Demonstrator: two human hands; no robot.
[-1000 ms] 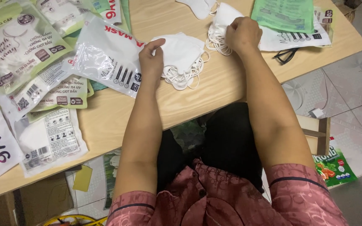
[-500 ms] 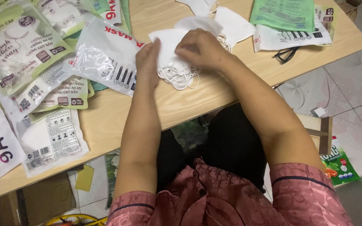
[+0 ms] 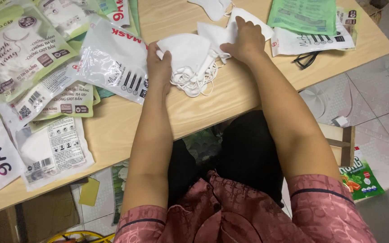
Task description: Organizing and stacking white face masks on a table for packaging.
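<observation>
A small stack of white face masks [image 3: 186, 56] lies on the wooden desk [image 3: 230, 96] in the upper middle of the frame, their elastic loops [image 3: 194, 80] spilling toward the near edge. The left hand [image 3: 159, 63] closes its grip on the stack's left edge, thumb on top and fingers curled, apparently to keep the pile squared and stop it sliding. The right hand [image 3: 247, 41] lies just to the right, fingers pressed down on another white mask [image 3: 248, 20] that overlaps the stack, so the two hands bracket the pile from both sides. One more loose mask [image 3: 213, 6] sits at the top edge. Touching the left hand's outer side is a clear plastic pouch [image 3: 113, 60], placed near as if ready for the stack. Farther left, green and white printed packets [image 3: 21, 58] fan across the desk, and at upper right lie a green packet [image 3: 305, 15] and black glasses [image 3: 306, 59].
</observation>
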